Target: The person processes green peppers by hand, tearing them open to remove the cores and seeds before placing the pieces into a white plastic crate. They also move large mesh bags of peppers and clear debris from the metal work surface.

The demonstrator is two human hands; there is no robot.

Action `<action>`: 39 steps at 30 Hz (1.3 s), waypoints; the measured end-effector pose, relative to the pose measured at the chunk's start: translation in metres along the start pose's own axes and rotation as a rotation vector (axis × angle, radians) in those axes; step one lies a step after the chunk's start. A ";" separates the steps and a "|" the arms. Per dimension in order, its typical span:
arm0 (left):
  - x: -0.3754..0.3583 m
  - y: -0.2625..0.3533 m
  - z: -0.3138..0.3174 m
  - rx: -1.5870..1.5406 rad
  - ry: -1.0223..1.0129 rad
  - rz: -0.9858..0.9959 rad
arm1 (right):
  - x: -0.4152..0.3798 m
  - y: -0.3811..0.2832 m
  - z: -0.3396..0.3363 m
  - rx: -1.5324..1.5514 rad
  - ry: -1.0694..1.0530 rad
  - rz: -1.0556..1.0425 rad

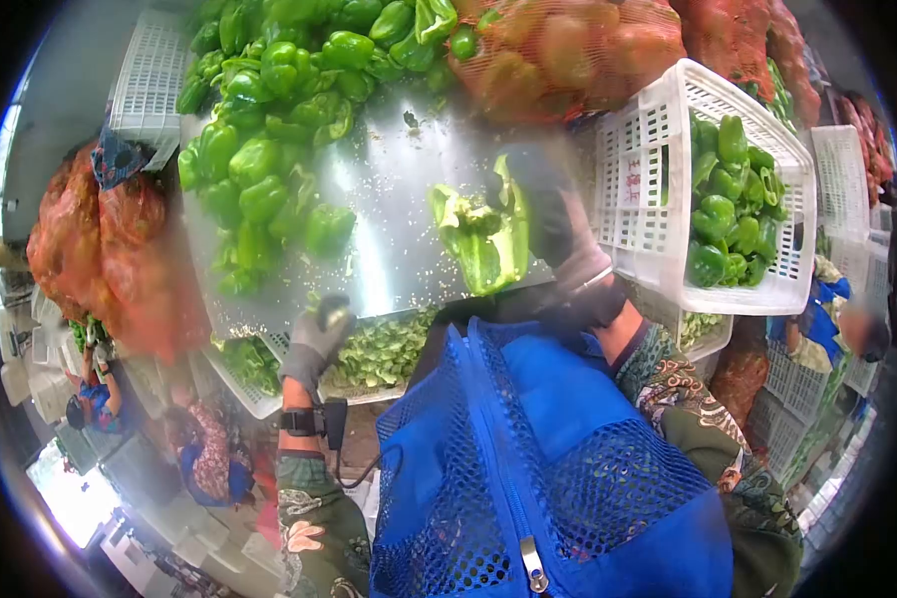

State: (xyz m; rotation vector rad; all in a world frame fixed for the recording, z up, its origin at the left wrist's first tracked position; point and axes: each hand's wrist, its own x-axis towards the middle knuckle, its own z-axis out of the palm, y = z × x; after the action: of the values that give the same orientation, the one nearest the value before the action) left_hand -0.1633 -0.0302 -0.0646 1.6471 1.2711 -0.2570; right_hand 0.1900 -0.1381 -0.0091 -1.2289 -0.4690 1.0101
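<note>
My right hand [560,224], in a dark glove and smeared by motion, grips a torn-open green bell pepper [488,249]. Pale flesh and the seed core show at the pepper's ragged top. My left hand [317,344], in a grey glove, is at the near edge of the metal table [389,189]. Its fingers are curled together around something small and blurred that I cannot make out. Whole green bell peppers [259,179] are heaped on the table's left and far side. Pale seeds lie scattered over the metal.
Below the table edge, a crate holds pepper cores [389,354]. A white crate [648,189] with green peppers stands tilted at the right. Red mesh sacks [568,60] lie at the far side, and more sacks [100,229] at the left. Other people [209,458] work farther away.
</note>
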 end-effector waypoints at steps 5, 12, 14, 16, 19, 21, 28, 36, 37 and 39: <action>-0.029 0.148 0.017 -0.086 0.378 0.453 | -0.002 0.001 0.024 -0.218 -0.103 -0.149; 0.024 0.143 0.050 0.076 0.525 0.521 | -0.011 0.002 0.047 -0.417 -0.156 -0.240; 0.029 0.132 0.054 -0.162 0.480 0.425 | -0.011 0.006 0.040 -0.346 -0.176 -0.204; 0.021 0.144 0.045 -0.429 0.374 0.355 | -0.012 0.009 0.035 -0.057 -0.213 -0.053; 0.001 0.173 0.044 -0.308 0.577 0.482 | -0.016 0.011 0.038 0.442 -0.194 0.206; -0.003 0.184 0.045 -0.081 0.750 0.684 | -0.031 0.012 0.040 0.826 -0.234 0.429; -0.004 0.196 0.039 0.573 0.547 0.676 | -0.028 0.020 0.036 0.828 -0.273 0.359; 0.032 0.174 0.027 -0.212 0.269 0.394 | -0.037 0.008 0.039 0.096 -0.284 0.129; 0.024 0.173 0.018 -0.891 0.088 0.191 | -0.035 0.012 0.033 0.412 -0.291 0.270; 0.015 0.165 0.015 -1.107 0.234 0.237 | -0.034 0.014 0.026 0.619 -0.249 0.331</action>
State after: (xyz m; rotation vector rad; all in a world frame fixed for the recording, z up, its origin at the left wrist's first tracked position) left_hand -0.0155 -0.0246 0.0118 0.8367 1.0457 0.6994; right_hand 0.1474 -0.1519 -0.0066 -0.6332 -0.1167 1.4662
